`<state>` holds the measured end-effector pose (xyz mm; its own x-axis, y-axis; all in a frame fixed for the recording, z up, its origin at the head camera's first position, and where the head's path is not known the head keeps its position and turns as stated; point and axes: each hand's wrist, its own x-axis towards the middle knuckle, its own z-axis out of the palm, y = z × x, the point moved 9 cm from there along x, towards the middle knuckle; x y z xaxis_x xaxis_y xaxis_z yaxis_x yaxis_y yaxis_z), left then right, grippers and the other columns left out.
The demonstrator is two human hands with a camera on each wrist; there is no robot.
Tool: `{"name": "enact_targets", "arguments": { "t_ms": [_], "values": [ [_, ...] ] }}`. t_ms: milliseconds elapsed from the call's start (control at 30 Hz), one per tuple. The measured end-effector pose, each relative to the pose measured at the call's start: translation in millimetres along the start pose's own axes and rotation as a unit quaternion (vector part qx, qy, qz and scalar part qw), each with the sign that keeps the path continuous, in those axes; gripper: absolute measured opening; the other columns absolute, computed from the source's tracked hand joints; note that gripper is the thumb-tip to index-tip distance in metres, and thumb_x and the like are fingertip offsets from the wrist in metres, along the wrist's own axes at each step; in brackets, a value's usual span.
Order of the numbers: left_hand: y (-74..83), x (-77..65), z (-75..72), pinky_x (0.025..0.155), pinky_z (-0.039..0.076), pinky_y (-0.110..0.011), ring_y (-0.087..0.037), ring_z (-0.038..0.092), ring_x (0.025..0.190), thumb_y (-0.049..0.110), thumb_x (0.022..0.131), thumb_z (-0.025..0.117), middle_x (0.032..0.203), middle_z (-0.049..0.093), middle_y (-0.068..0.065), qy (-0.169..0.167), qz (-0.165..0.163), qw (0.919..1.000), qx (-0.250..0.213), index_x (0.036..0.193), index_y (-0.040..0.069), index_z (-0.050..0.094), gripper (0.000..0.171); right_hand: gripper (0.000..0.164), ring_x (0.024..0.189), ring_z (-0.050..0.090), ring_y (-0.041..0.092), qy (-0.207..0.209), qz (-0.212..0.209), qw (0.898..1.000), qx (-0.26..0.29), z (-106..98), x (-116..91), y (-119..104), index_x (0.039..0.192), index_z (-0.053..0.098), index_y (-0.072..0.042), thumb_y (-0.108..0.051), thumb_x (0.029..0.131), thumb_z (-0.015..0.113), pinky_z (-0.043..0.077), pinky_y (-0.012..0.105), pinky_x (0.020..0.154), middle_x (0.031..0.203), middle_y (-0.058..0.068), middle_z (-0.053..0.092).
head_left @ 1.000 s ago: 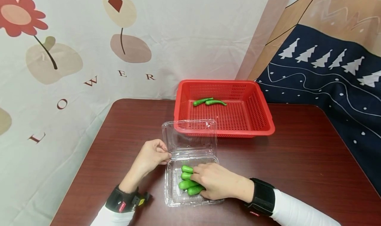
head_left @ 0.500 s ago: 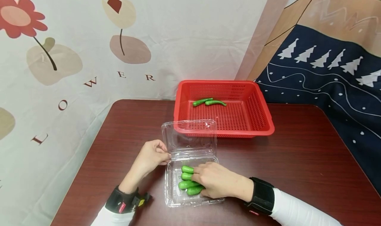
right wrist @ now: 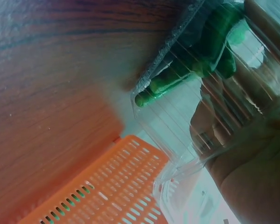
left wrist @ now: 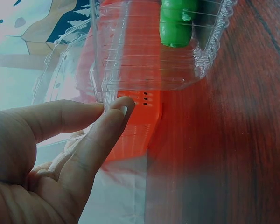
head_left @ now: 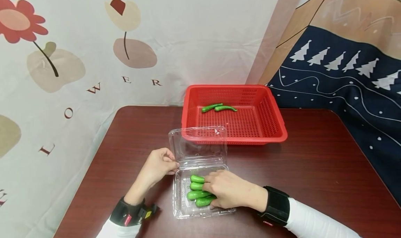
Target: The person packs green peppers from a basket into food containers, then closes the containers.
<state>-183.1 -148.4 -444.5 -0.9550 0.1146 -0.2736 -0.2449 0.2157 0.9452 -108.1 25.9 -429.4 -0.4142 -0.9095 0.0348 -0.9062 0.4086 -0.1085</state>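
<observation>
A clear plastic clamshell box [head_left: 177,205] lies with its lid raised and tilted back. Several green chili peppers [head_left: 196,195] are side by side in its base, blunt ends to the left. My right hand [head_left: 230,189] reaches into the box from the right, fingers and thumb curled over the peppers and hiding their right-hand parts. Through the box wall, the right wrist view shows its bent fingers [right wrist: 210,112] among them. At the left, my left hand [head_left: 159,165] pinches the box's edge near the hinge; in the left wrist view, thumb and index finger meet on that rim [left wrist: 110,95].
Behind the box stands a red perforated basket [head_left: 244,126] with two green chili peppers [head_left: 225,108] inside. The raised lid overlaps its front rim in the head view. All stand on a dark red-brown table [head_left: 313,161] against a printed cloth [head_left: 200,39].
The right fingers have shifted very slightly to the right over the peppers, showing a bit more of them. The left hand stays on the box edge. The head view has drifted slightly.
</observation>
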Motion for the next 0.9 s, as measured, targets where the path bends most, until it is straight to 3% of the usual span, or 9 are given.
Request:
{"name": "enact_targets", "arguments": {
  "t_ms": [400,633,900],
  "values": [
    [1.4,-1.8,-0.4,0.067,0.067,-0.036,-0.021,0.073,0.069,-0.014,0.086,0.074,0.085,0.075,-0.024,-0.002,-0.003,1.0,-0.005,0.091,-0.008,0.058,0.018,0.037,0.084,0.058,0.004,0.042,-0.013,0.999,0.004,-21.5,-4.1,5.4,0.103,0.075,-0.019,-0.048,0.082,0.086,0.056,0.022,0.077,0.089,-0.012,0.062],
    [2.5,-1.9,-0.6,0.067,0.067,-0.036,-0.021,0.073,0.069,-0.014,0.086,0.074,0.085,0.075,-0.025,-0.002,0.0,1.0,-0.003,0.091,-0.008,0.058,0.018,0.032,0.09,0.059,0.008,0.085,-0.021,0.996,0.027,-41.5,-6.8,12.7,0.107,0.075,-0.016,-0.042,0.089,0.082,0.056,0.023,0.08,0.097,-0.008,0.067],
    [3.1,-2.7,0.8,0.068,0.067,-0.038,-0.022,0.073,0.07,-0.014,0.086,0.074,0.084,0.075,-0.025,-0.007,0.003,0.9999,-0.009,0.092,-0.009,0.057,0.018,0.032,0.103,0.064,0.013,0.146,-0.01,0.988,0.05,-79.3,-10.1,29.6,0.115,0.075,-0.011,-0.036,0.094,0.077,0.058,0.029,0.09,0.111,-0.002,0.07]
  ]
}}
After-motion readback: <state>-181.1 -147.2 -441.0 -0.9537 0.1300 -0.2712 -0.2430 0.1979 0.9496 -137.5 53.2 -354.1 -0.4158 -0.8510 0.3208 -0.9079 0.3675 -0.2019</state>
